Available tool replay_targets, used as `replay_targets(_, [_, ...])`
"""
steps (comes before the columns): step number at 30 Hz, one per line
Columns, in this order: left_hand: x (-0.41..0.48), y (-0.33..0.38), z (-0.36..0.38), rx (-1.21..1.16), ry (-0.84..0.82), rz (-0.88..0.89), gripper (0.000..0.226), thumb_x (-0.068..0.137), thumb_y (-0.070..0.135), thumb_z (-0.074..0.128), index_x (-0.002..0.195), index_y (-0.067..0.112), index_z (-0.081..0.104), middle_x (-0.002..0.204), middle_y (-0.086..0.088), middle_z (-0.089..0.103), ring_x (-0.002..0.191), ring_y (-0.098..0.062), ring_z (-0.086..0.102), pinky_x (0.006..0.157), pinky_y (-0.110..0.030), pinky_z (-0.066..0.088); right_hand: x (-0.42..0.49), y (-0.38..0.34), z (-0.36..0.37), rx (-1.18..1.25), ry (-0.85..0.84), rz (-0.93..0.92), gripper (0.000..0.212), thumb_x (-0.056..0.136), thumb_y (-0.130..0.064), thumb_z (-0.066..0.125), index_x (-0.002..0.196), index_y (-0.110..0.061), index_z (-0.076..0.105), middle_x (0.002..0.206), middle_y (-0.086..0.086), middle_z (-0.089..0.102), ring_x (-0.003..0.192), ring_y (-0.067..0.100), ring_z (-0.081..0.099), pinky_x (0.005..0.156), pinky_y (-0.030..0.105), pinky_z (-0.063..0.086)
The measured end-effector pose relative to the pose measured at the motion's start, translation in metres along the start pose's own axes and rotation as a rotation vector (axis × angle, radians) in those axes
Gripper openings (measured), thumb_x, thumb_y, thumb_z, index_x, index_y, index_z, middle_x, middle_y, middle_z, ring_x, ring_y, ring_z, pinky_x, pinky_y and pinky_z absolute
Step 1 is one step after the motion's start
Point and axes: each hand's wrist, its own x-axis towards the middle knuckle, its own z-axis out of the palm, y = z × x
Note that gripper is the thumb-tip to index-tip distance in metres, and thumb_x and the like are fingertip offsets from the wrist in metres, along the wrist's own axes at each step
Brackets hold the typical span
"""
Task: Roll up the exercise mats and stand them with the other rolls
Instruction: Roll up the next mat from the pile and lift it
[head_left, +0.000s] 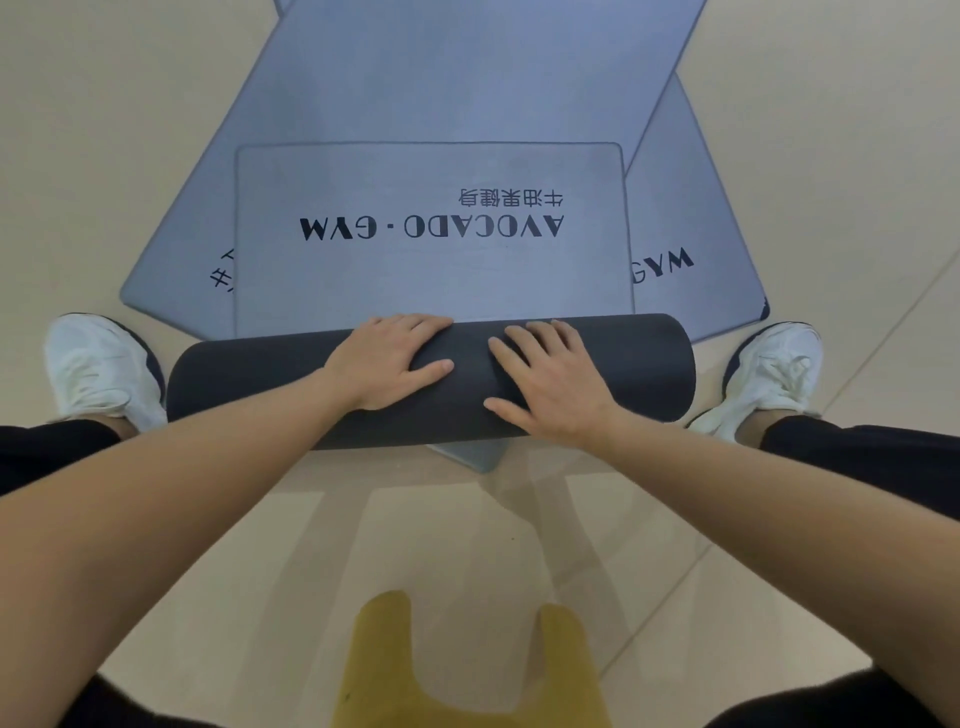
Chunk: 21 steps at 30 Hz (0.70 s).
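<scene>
On the floor, both palms flat on the half-rolled mat (431, 379).
Left hand (387, 361) and right hand (550, 376), spread wide, should press evenly to keep edges aligned.

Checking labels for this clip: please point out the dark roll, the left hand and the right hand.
dark roll (639, 364): head view, bare outer surface near its right end.
left hand (387, 364): head view, back of the hand, flat on the roll.
right hand (553, 379): head view, back of the hand, flat on the roll.

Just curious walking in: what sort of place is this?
Probably a gym or fitness studio: grey exercise mats overlap on a pale tiled floor, and the top mat is printed "AVOCADO · GYM".
</scene>
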Motion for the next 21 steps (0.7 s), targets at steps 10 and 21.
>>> replay_targets(10, [0.005,0.013,-0.009,0.097,0.175,-0.063,0.067,0.098,0.061,0.030,0.137,0.017,0.062,0.137,-0.002,0.067,0.121,-0.027,0.062,0.099,-0.043,0.048,0.020,0.009,0.006,0.013,-0.069,0.072,0.078,0.100,-0.068,0.028,0.150,-0.011,0.044,0.146,0.016,0.051,0.131,0.039,0.048,0.114,0.057,0.034])
replay_targets(21, [-0.013,0.023,0.019,0.197,0.474,-0.100,0.059,0.103,0.045,0.046,0.151,0.011,0.052,0.156,-0.009,0.052,0.147,-0.029,0.045,0.123,-0.049,0.031,0.090,0.050,-0.016,0.231,-0.228,0.149,0.078,0.096,-0.074,0.018,0.152,-0.026,0.041,0.143,0.006,0.054,0.128,0.030,0.049,0.106,0.049,0.040])
